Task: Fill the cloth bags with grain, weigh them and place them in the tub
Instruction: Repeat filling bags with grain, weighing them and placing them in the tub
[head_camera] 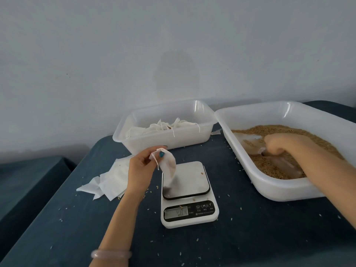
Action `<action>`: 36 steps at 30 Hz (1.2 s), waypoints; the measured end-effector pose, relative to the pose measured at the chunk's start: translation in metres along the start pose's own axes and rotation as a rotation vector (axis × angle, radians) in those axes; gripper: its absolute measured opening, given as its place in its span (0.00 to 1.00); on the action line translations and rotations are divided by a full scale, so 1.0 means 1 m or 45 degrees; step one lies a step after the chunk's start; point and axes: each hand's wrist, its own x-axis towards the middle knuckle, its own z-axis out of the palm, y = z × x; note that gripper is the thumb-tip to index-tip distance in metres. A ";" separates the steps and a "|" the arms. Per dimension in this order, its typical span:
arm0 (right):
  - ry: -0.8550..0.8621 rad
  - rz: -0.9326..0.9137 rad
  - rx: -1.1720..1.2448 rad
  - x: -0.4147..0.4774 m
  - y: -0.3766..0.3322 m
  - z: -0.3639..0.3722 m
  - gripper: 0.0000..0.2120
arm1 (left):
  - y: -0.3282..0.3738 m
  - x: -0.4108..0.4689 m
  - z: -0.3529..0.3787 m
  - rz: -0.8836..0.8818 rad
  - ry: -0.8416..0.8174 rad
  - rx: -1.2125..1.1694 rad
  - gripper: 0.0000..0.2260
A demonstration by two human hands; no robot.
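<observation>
Showing blurred digits on its grey display, the white plastic scale bears a power symbol, an M and a T on a black strip; the small print below is too fine to read. The left hand pinches a limp white drawstring cloth bag by its mouth above the scale's brushed-metal plate. The right hand grips a translucent scoop in tan grain inside a glossy rectangular tub. Flat bags lie on the dark-blue table.

White tubs, white scale, tan grain, dark blue tablecloth, pink bracelet.
</observation>
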 end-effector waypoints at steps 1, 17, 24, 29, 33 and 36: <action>-0.014 0.007 -0.020 -0.001 -0.001 0.000 0.18 | 0.002 0.001 0.002 0.009 -0.049 -0.028 0.11; 0.803 -0.822 0.522 -0.085 -0.084 -0.011 0.07 | -0.022 0.002 -0.001 -0.080 -0.019 0.095 0.11; 0.467 -0.749 1.071 -0.063 -0.131 0.047 0.08 | -0.036 0.011 -0.007 -0.265 0.278 0.171 0.05; 0.493 -0.437 1.227 -0.028 -0.120 0.094 0.11 | -0.044 0.011 -0.010 -0.284 0.273 0.297 0.04; 0.464 -0.517 1.273 -0.026 -0.115 0.101 0.15 | -0.047 0.012 -0.009 -0.284 0.272 0.326 0.05; 0.475 -0.530 1.298 -0.027 -0.114 0.101 0.16 | -0.048 0.011 -0.008 -0.275 0.261 0.359 0.05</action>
